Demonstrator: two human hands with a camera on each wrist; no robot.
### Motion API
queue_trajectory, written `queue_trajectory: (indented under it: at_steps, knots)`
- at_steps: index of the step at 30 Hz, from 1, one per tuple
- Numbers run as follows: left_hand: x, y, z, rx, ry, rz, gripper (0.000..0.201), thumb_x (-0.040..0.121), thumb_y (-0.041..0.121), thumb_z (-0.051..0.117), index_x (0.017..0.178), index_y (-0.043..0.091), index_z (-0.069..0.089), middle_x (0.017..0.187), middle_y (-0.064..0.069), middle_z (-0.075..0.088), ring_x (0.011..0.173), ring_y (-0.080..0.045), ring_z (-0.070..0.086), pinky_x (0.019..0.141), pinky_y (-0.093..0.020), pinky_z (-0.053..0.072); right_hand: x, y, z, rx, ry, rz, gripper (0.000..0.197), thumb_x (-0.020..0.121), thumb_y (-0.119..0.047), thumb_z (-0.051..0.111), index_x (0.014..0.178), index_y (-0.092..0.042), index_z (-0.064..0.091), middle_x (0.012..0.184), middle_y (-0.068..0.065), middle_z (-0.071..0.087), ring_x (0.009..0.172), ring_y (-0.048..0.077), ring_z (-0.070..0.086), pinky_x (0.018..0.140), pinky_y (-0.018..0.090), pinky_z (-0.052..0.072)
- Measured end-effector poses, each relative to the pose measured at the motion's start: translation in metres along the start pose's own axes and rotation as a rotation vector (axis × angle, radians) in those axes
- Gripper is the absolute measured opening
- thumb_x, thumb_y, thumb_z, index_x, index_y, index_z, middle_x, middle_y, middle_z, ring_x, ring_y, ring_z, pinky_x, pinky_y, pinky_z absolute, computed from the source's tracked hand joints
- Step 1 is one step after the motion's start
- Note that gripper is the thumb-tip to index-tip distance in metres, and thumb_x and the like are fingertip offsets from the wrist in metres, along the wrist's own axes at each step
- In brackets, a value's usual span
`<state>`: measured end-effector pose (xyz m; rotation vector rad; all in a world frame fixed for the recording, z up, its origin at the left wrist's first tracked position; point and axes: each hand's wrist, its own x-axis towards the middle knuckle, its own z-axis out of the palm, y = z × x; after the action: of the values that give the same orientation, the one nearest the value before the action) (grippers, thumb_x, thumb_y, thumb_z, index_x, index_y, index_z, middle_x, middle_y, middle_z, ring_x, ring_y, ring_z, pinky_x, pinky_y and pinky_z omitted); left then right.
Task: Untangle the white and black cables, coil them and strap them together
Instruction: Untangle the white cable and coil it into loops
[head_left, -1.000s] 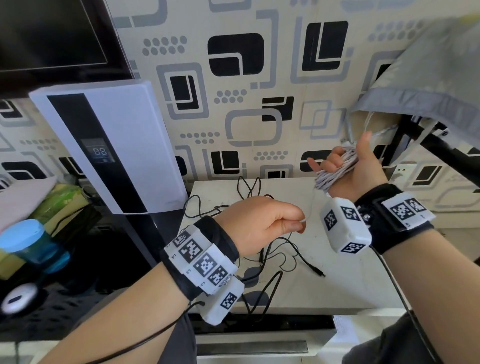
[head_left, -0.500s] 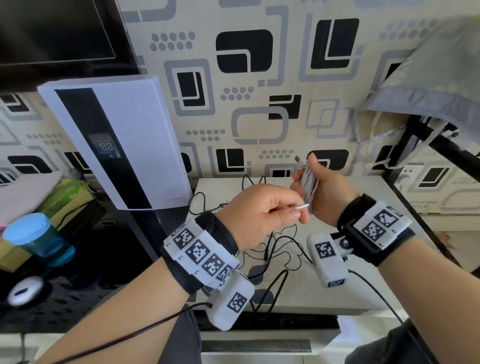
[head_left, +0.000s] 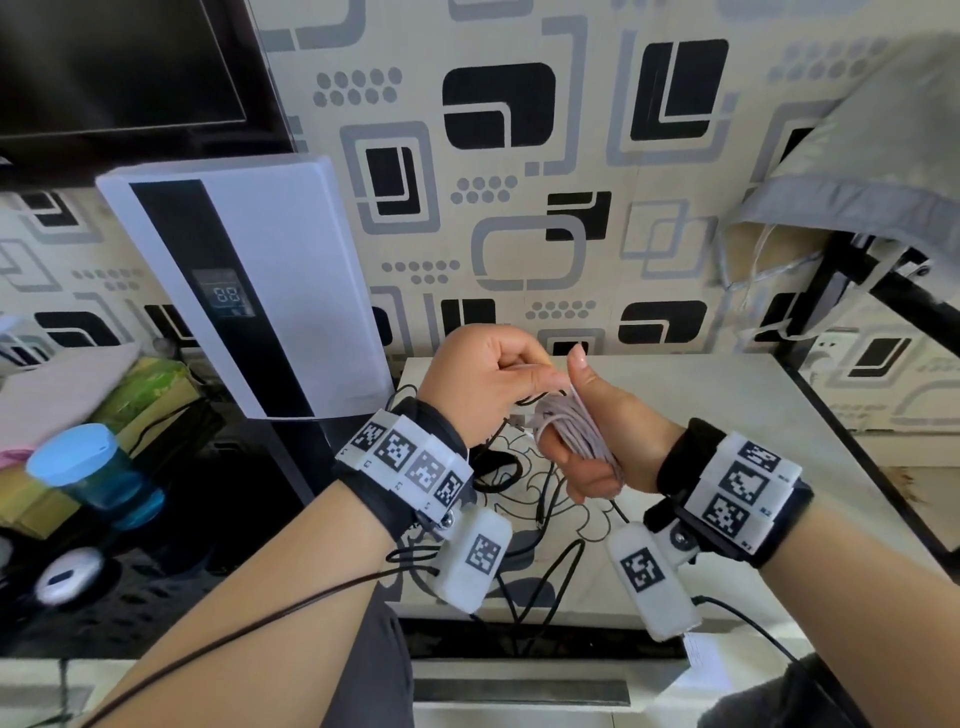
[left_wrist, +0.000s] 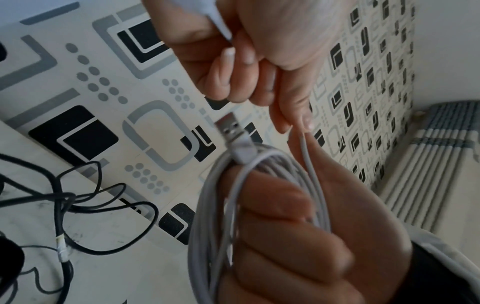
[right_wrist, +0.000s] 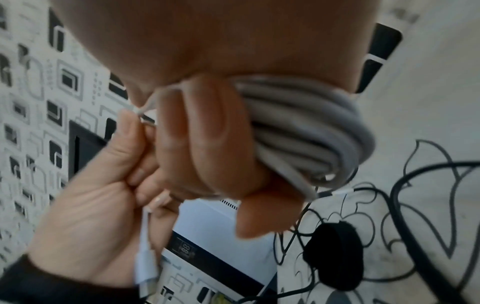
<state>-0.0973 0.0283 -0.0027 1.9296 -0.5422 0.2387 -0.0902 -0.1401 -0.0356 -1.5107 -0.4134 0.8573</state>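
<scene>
The white cable (head_left: 574, 426) is wound in a coil that my right hand (head_left: 584, 410) grips in its curled fingers above the table, thumb up. My left hand (head_left: 522, 371) is right beside it and pinches the loose tail of the same cable (left_wrist: 307, 156). A USB plug (left_wrist: 231, 131) sticks out of the top of the coil (left_wrist: 215, 205). The tail's other plug (right_wrist: 146, 265) hangs below my left palm. The black cable (head_left: 563, 564) lies loose and tangled on the table (head_left: 727, 415), under both hands. A black rounded lump (right_wrist: 332, 255) lies among its loops.
A white appliance with a black stripe (head_left: 270, 291) leans at the table's left edge. Left of it, lower down, are a blue-lidded jar (head_left: 88, 475) and some clutter. A black frame with grey cloth (head_left: 883, 171) stands at the right. The patterned wall is close behind.
My right hand has come down and to the left with the coil, from raised at the right to just over the table. My left hand rose to meet it, still pinching the tail.
</scene>
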Motion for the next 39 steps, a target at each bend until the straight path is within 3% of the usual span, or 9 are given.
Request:
queue_trajectory:
  at_steps: [4, 7, 10, 16, 22, 25, 29, 35, 39]
  knots:
    - [0.004, -0.002, 0.006, -0.111, 0.07, -0.085, 0.017, 0.083, 0.012, 0.072, 0.068, 0.013, 0.066, 0.048, 0.017, 0.053, 0.045, 0.001, 0.044, 0.049, -0.009, 0.035, -0.008, -0.01, 0.003, 0.145, -0.294, -0.016, 0.085, 0.074, -0.086, 0.017, 0.067, -0.005, 0.044, 0.037, 0.001, 0.024, 0.031, 0.013, 0.021, 0.05, 0.027, 0.04]
    - [0.005, -0.002, 0.016, -0.241, 0.015, -0.143, 0.021, 0.089, 0.014, 0.066, 0.068, 0.015, 0.062, 0.058, 0.007, 0.055, 0.053, -0.007, 0.046, 0.053, -0.018, 0.038, -0.013, -0.015, 0.003, 0.311, -0.45, -0.11, 0.058, 0.091, -0.06, 0.042, 0.071, -0.006, 0.045, 0.04, 0.002, 0.025, 0.031, 0.014, 0.024, 0.052, 0.026, 0.042]
    - [0.006, -0.002, 0.026, -0.377, -0.031, -0.219, 0.032, 0.093, 0.011, 0.055, 0.063, 0.021, 0.061, 0.063, 0.004, 0.053, 0.063, -0.013, 0.048, 0.062, -0.026, 0.04, -0.02, -0.019, -0.001, 0.459, -0.46, -0.186, 0.039, 0.094, -0.036, 0.052, 0.07, -0.006, 0.046, 0.04, 0.002, 0.027, 0.031, 0.016, 0.025, 0.056, 0.028, 0.045]
    - [-0.003, 0.008, 0.047, -0.596, 0.041, -0.288, 0.031, 0.101, 0.018, 0.047, 0.085, 0.026, 0.072, 0.092, -0.011, 0.068, 0.093, -0.028, 0.061, 0.092, -0.047, 0.049, -0.028, -0.024, -0.01, 0.647, -0.444, -0.292, 0.034, 0.098, -0.028, 0.046, 0.072, -0.006, 0.049, 0.042, 0.003, 0.031, 0.035, 0.018, 0.029, 0.062, 0.034, 0.044]
    - [-0.009, 0.009, 0.055, -0.495, 0.153, -0.206, 0.039, 0.102, 0.04, 0.034, 0.092, 0.033, 0.071, 0.096, 0.006, 0.073, 0.097, -0.008, 0.068, 0.085, -0.024, 0.053, -0.025, -0.024, -0.012, 0.712, -0.299, -0.312, 0.04, 0.097, -0.032, 0.045, 0.067, -0.006, 0.051, 0.039, 0.003, 0.04, 0.035, 0.018, 0.03, 0.065, 0.032, 0.045]
    - [-0.013, 0.007, 0.058, -0.36, 0.117, -0.156, 0.052, 0.095, 0.059, 0.025, 0.104, 0.028, 0.065, 0.102, 0.004, 0.071, 0.1, -0.005, 0.066, 0.09, -0.026, 0.051, -0.023, -0.022, -0.009, 0.706, -0.186, -0.307, 0.045, 0.095, -0.037, 0.042, 0.063, -0.008, 0.054, 0.038, 0.002, 0.044, 0.032, 0.014, 0.039, 0.062, 0.03, 0.048]
    - [-0.01, 0.002, 0.062, -0.368, 0.095, -0.101, 0.047, 0.085, 0.069, 0.044, 0.097, 0.024, 0.054, 0.074, 0.01, 0.062, 0.065, -0.008, 0.06, 0.057, -0.02, 0.047, -0.018, -0.021, -0.006, 0.684, -0.078, -0.335, 0.04, 0.09, -0.039, 0.052, 0.069, -0.004, 0.053, 0.041, 0.005, 0.047, 0.037, 0.017, 0.047, 0.058, 0.03, 0.05]
    - [-0.004, -0.005, 0.061, -0.198, 0.102, -0.058, 0.026, 0.095, 0.033, 0.051, 0.116, 0.018, 0.046, 0.076, 0.01, 0.06, 0.063, 0.0, 0.057, 0.061, -0.017, 0.046, -0.015, -0.016, -0.001, 0.552, 0.344, -0.36, 0.04, 0.087, -0.042, 0.057, 0.081, -0.002, 0.059, 0.058, 0.009, 0.051, 0.051, 0.019, 0.05, 0.054, 0.029, 0.046]
    - [0.001, -0.012, 0.058, -0.062, 0.183, -0.1, 0.02, 0.096, 0.028, 0.055, 0.113, 0.019, 0.053, 0.095, 0.007, 0.063, 0.083, 0.0, 0.061, 0.071, -0.012, 0.045, -0.011, -0.015, 0.005, 0.533, 0.456, -0.391, 0.058, 0.082, -0.045, 0.056, 0.112, 0.004, 0.064, 0.107, 0.024, 0.064, 0.095, 0.031, 0.063, 0.089, 0.04, 0.051]
